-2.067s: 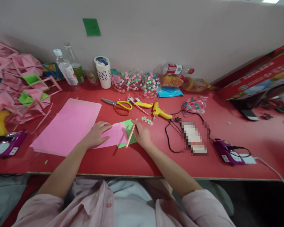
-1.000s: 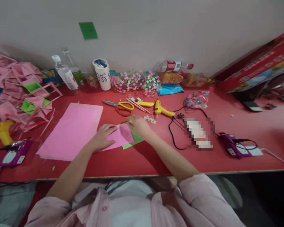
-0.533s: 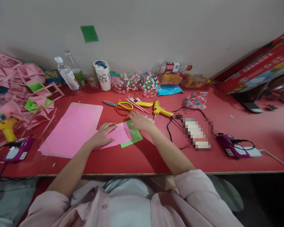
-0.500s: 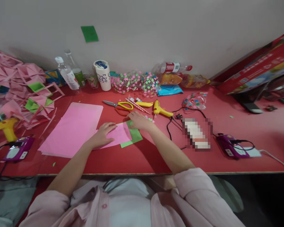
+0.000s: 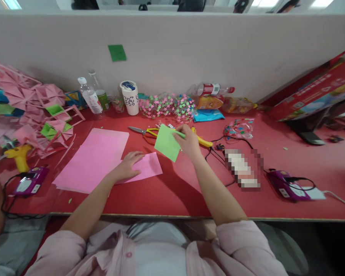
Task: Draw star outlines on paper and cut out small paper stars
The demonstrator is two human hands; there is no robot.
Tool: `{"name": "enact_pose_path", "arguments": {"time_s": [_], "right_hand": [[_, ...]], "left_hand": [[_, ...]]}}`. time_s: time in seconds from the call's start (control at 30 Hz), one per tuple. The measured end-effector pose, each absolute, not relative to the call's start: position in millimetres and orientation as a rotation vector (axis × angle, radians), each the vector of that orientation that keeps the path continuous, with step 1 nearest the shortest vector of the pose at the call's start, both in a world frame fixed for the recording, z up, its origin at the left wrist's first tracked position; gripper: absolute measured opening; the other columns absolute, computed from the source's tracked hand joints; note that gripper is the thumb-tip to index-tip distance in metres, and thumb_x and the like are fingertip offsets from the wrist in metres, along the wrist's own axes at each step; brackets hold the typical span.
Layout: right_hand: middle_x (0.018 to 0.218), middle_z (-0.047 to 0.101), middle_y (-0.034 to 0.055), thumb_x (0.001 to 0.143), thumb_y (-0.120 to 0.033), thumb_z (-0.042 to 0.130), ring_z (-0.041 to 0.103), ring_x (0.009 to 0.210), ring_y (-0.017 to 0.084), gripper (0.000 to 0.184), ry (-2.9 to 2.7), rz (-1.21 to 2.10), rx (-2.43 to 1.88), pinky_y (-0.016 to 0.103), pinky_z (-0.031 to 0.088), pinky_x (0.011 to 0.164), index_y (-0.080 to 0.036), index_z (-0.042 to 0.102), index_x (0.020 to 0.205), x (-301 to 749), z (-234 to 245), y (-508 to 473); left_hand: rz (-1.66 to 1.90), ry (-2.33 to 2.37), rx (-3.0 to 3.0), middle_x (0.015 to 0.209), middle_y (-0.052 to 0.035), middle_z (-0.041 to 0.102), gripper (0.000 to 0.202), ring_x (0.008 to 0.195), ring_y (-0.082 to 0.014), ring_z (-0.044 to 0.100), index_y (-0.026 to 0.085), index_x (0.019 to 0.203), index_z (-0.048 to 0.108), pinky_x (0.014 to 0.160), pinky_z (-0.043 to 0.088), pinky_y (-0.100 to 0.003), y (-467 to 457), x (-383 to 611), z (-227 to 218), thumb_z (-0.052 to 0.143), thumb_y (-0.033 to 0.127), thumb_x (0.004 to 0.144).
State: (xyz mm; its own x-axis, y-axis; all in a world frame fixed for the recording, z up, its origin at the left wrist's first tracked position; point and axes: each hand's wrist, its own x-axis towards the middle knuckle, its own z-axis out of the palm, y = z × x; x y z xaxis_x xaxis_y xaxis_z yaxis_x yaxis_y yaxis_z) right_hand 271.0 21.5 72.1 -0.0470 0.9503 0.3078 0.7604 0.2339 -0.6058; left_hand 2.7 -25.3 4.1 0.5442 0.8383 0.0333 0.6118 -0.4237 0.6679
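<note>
Left hand (image 5: 129, 165): open, palm down, fingers flat on the small pink sheet (image 5: 151, 169), pinning it to the red table (image 5: 175, 191) so it cannot slide. Beside it lies the large pink stack (image 5: 94, 159). Right hand (image 5: 188, 142): pinched on one edge of the green sheet (image 5: 166, 142), held tilted, clear of the table. Beyond: scissors (image 5: 143, 132), then paper stars (image 5: 166, 105) along the wall.

Left hand (image 5: 130, 164) flat, palm down, fingers spread, forearm stretched forward. Right hand (image 5: 189, 142) aloft, fingers pinched together, forearm angled inward. Both forearms bare.
</note>
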Motion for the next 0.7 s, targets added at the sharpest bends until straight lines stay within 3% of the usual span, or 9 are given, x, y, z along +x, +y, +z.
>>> {"name": "enact_pose_path", "arguments": {"time_s": [0.07,0.17,0.27,0.37,0.43,0.53,0.63,0.7], "right_hand": [[0.067,0.051,-0.0022,0.082,-0.031,0.051,0.046,0.056,0.012,0.010,-1.594,0.575,-1.404,0.023,0.034,0.051,-0.022,0.048,0.086,269,76,14],[0.059,0.045,-0.0053,0.079,-0.035,0.057,0.039,0.049,0.010,0.016,-1.642,0.914,-1.308,0.021,0.031,0.048,-0.021,0.050,0.082,256,70,4],[0.068,0.051,-0.0022,0.075,-0.034,0.059,0.043,0.059,0.011,0.017,-1.670,0.900,-1.256,0.022,0.033,0.053,-0.019,0.053,0.077,244,61,0],[0.068,0.052,-0.0018,0.075,-0.035,0.060,0.046,0.061,0.011,0.017,-1.633,0.862,-1.248,0.022,0.035,0.055,-0.019,0.052,0.074,244,54,-2],[0.061,0.050,-0.0029,0.082,-0.039,0.053,0.045,0.055,0.011,0.022,-1.628,0.896,-1.264,0.022,0.034,0.051,-0.019,0.053,0.073,248,51,-3],[0.055,0.050,-0.0021,0.094,-0.040,0.031,0.046,0.047,0.011,0.039,-1.745,0.883,-1.409,0.023,0.035,0.047,-0.018,0.056,0.074,250,48,4],[0.082,0.067,0.0048,0.093,-0.022,0.036,0.062,0.072,0.015,0.027,-2.171,0.387,-1.677,0.024,0.046,0.064,-0.015,0.061,0.093,240,45,24],[0.104,0.068,0.0111,0.089,-0.015,0.044,0.062,0.096,0.019,0.023,-2.265,0.290,-1.717,0.027,0.046,0.081,-0.012,0.063,0.101,227,41,42]], "left_hand": [[0.610,1.150,2.025,0.137,-0.0116,0.048,0.058,0.130,-0.0279,0.040,0.021,0.129,0.050,0.110,0.031,-0.048,-23,8,13,0.062,0.040,0.074],[0.786,1.030,1.561,0.130,-0.0125,0.056,0.056,0.113,-0.0251,0.056,0.017,0.126,0.049,0.095,0.046,-0.041,-19,19,34,0.057,0.044,0.077],[0.737,0.926,1.207,0.124,-0.0098,0.061,0.054,0.103,-0.0242,0.062,0.019,0.124,0.052,0.075,0.051,-0.033,-16,27,48,0.054,0.048,0.079],[0.739,0.897,1.087,0.107,-0.0079,0.069,0.048,0.090,-0.0215,0.065,0.017,0.112,0.060,0.068,0.048,-0.030,-15,33,44,0.057,0.048,0.076],[0.697,0.936,1.074,0.093,-0.0063,0.072,0.045,0.078,-0.0192,0.066,0.015,0.103,0.063,0.069,0.048,-0.030,-15,36,34,0.069,0.038,0.065],[0.735,1.029,1.053,0.081,-0.0035,0.072,0.040,0.072,-0.0178,0.065,0.014,0.094,0.064,0.073,0.048,-0.032,-13,35,20,0.072,0.032,0.059],[0.915,1.147,1.022,0.077,-0.0002,0.071,0.037,0.071,-0.0168,0.064,0.016,0.093,0.062,0.072,0.047,-0.031,-6,29,10,0.069,0.031,0.060],[1.025,1.223,0.978,0.073,0.0012,0.069,0.032,0.067,-0.0155,0.062,0.015,0.088,0.062,0.067,0.045,-0.028,-2,24,7,0.066,0.031,0.060]]}}
